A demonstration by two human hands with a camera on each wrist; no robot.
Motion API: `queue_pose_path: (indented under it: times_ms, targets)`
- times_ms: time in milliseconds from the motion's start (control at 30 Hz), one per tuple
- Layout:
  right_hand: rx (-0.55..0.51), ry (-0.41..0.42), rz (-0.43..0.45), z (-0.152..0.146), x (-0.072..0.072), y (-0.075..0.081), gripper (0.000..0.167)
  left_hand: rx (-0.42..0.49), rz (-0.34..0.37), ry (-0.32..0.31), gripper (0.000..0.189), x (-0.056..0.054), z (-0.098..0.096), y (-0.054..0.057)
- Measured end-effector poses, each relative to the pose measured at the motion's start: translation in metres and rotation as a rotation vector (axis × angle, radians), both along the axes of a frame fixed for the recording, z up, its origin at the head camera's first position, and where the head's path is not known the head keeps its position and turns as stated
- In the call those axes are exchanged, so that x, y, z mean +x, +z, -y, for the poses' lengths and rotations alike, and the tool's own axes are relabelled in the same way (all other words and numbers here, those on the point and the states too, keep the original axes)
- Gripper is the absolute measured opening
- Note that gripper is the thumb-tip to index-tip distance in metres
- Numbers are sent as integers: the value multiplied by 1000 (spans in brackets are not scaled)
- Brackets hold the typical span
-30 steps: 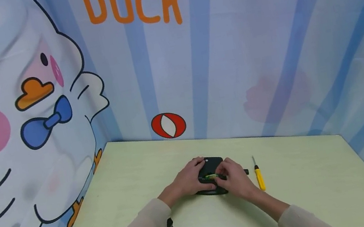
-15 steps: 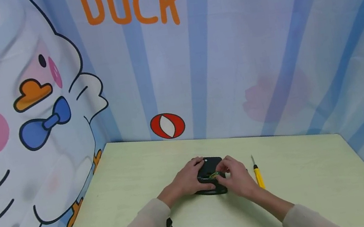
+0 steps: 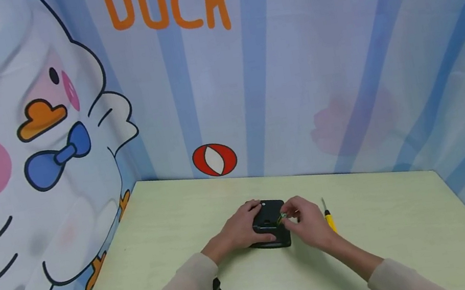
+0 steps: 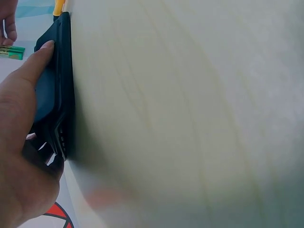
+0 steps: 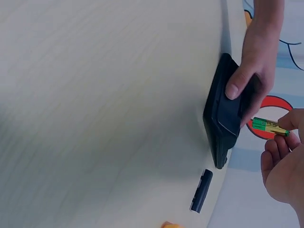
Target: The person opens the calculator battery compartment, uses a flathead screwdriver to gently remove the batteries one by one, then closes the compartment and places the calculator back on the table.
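On the table sits a black device (image 3: 273,206) with rounded corners and a recess in its upper face. My left hand (image 3: 239,229) grips it from the left, thumb on the near side and fingers over the far side. Just above its right edge, my right hand (image 3: 310,222) pinches a green and gold battery (image 5: 267,126) by one end, between thumb and fingers. In the right wrist view the battery is apart from the device. The left wrist view shows the left thumb pressing the device's side, with the battery (image 4: 13,51) beyond it.
A screwdriver (image 3: 330,220) with a yellow handle lies right of the right hand, partly covered by it. A small black cover-like strip (image 5: 202,191) lies on the table beside the device. A printed curtain (image 3: 340,69) stands along the table's back edge.
My right hand has moved up and to the right, drawing the battery from the device's recess to above its right edge. My left hand has kept its place on the device.
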State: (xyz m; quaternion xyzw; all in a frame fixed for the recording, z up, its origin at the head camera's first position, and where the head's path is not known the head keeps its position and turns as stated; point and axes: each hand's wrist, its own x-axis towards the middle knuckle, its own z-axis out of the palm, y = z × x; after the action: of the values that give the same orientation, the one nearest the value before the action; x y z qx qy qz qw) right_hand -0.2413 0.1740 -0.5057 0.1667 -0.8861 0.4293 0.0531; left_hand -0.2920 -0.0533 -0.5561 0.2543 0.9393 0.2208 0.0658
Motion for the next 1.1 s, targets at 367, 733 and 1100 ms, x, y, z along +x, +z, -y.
queue_pose_path:
  times_ms: [367,733,1100]
  targets:
    - [-38,-68,11,-11,-6,11,18,-5,14,10,105,0,1,0]
    - [-47,-99,23,-23,-6,3,18,2,17,7,105,1,1,2]
    - [-34,-148,81,-33,-8,-1,16,3,13,-3,104,2,1,2]
